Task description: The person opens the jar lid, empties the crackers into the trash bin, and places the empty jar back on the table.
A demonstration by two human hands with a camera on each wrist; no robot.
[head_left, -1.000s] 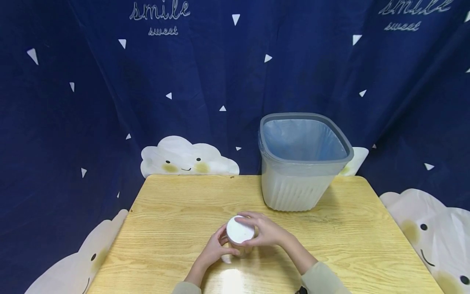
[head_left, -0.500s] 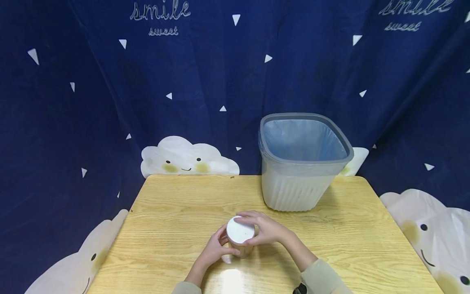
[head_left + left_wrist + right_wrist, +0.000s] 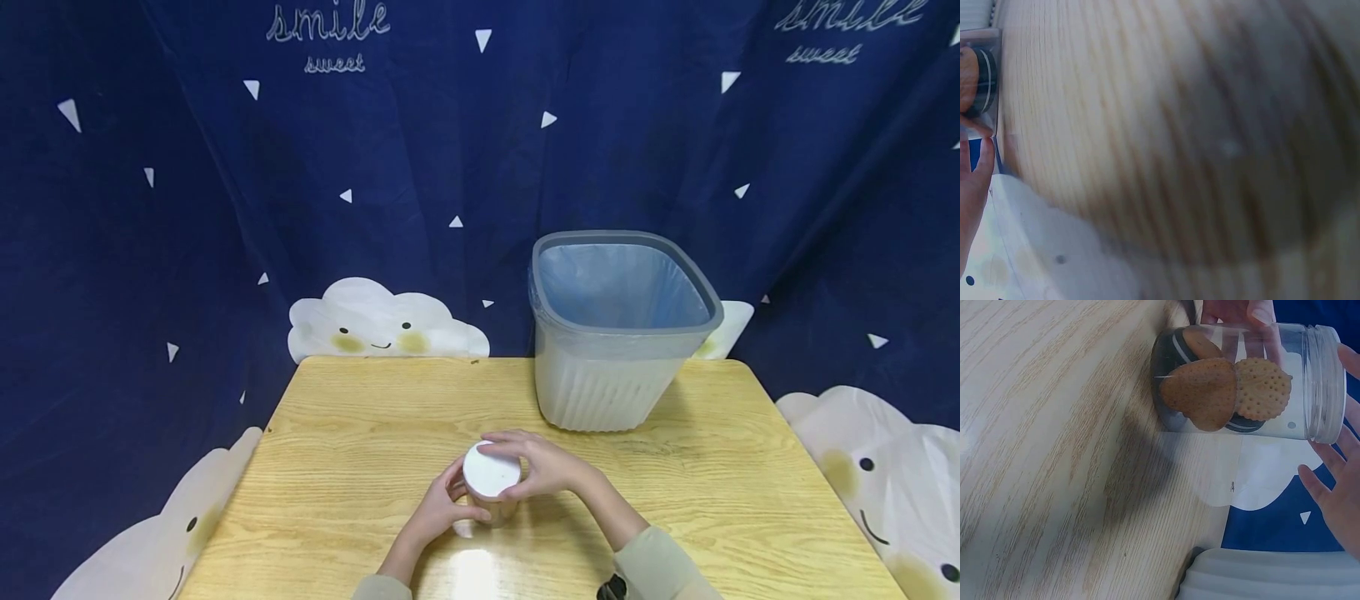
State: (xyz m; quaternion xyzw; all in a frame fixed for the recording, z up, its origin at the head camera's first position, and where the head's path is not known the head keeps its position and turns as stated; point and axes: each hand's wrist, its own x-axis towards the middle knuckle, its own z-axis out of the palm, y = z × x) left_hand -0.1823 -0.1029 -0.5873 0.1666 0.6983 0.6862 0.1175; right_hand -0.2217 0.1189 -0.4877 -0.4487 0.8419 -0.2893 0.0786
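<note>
A clear jar [image 3: 1300, 419] with a white lid [image 3: 491, 471] stands on the table. Through its wall, the right wrist view shows a scalloped biscuit with holes [image 3: 1263, 389], brown biscuits [image 3: 1204, 394] and dark sandwich cookies [image 3: 1174, 362]. My left hand [image 3: 437, 508] grips the jar's body from the left, its thumb across the near side. From the right, my right hand [image 3: 547, 471] holds the lid, fingers over the far rim and thumb at the near rim. At the left edge of the left wrist view, part of the jar [image 3: 991, 53] shows beside a finger.
A whitish bin [image 3: 607, 383] with a grey rim and a bluish liner stands at the back right of the wooden table [image 3: 360, 417]. Behind the table hangs a dark blue curtain [image 3: 420, 150] with clouds and triangles. A dark object [image 3: 612, 588] is by the right sleeve.
Both hands stay on the jar and its lid. My right wrist and sleeve have shifted very slightly; the jar stays in the same place.
</note>
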